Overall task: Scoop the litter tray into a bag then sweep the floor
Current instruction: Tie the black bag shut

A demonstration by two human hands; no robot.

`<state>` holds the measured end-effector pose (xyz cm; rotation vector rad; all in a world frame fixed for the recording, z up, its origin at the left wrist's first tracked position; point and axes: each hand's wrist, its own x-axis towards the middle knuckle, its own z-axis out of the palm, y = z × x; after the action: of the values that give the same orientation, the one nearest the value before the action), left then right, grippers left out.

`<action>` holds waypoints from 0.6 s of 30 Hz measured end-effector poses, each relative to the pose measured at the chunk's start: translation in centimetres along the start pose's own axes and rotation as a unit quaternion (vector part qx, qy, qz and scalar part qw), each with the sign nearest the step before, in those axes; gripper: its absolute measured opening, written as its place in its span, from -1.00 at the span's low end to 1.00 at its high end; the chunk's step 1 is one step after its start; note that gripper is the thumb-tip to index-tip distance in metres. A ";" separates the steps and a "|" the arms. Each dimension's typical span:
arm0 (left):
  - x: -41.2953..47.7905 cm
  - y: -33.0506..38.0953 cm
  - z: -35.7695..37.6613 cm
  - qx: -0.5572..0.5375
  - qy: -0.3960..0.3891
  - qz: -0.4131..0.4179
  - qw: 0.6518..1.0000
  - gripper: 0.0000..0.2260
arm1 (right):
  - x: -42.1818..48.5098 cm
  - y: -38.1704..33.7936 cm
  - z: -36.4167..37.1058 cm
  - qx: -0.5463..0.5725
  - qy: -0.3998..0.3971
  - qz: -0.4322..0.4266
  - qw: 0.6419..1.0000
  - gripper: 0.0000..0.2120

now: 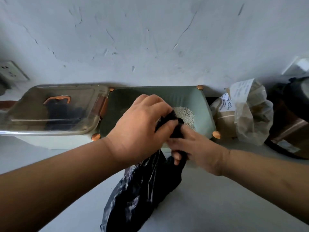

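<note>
Gripping the bunched top of the black plastic bag [142, 195] with my left hand [138, 129] and right hand [194, 148], I hold it over the green litter tray [200, 104]; its glossy, crinkled body hangs toward the floor [217, 206].

Green litter tray [203, 104] holds pale litter [185, 113]; crumpled black bag [142, 195] hangs before it.

The bag [142, 190] is bunched in the fingers [160, 104] of the left hand [138, 128] and right hand [197, 148], trailing below them. Just behind the fingers stands the litter tray [200, 101], against the wall [150, 39], with litter [185, 113] inside. Left of them lies a lid [55, 106], and to the right a sack [247, 114].
</note>
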<state>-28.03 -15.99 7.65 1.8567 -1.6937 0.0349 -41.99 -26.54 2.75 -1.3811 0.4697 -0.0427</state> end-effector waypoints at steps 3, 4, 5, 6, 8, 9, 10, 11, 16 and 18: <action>0.4 1.7 0.6 0.015 -0.051 0.113 0.992 -0.80 | -0.7 -0.2 0.9 -0.230 -0.050 -0.011 0.972 -0.83; 0.3 2.1 1.0 0.018 -0.066 0.151 0.986 -0.81 | -0.8 0.0 1.0 -0.290 -0.053 -0.005 0.956 -0.78; 0.2 2.5 1.5 0.016 -0.075 0.165 0.983 -0.79 | -1.0 0.1 1.0 -0.326 -0.039 0.011 0.944 -0.71; -0.1 2.6 1.9 0.004 -0.084 0.152 0.985 -0.75 | -1.1 0.5 0.6 -0.334 -0.016 0.034 0.942 -0.72; -0.5 2.4 2.5 -0.055 -0.107 0.043 0.992 -0.61 | -1.1 0.8 0.2 -0.277 0.043 0.044 0.959 -0.84; -0.7 2.1 2.7 -0.096 -0.135 -0.040 0.985 -0.51 | -0.9 0.7 0.3 -0.219 0.057 0.054 0.972 -0.82; -0.8 1.8 2.8 -0.122 -0.173 -0.120 0.970 -0.43 | -0.7 0.7 0.4 -0.143 0.064 0.068 0.985 -0.74; -0.8 1.4 2.9 -0.127 -0.214 -0.183 0.951 -0.42 | -0.5 0.8 0.3 -0.075 0.076 0.081 0.991 -0.66; -1.1 -0.5 3.5 -0.128 -0.159 -0.244 0.948 -0.94 | 0.0 1.8 -0.6 -0.028 0.108 0.096 0.989 -0.54; -1.3 -0.8 3.7 -0.179 -0.093 -0.226 0.953 -0.94 | 0.3 1.9 -0.9 0.023 0.101 0.100 0.990 -0.61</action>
<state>-28.91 -16.51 3.75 1.9570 -1.2423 -0.6122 -42.51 -27.03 0.76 -1.2843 0.7706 -0.0307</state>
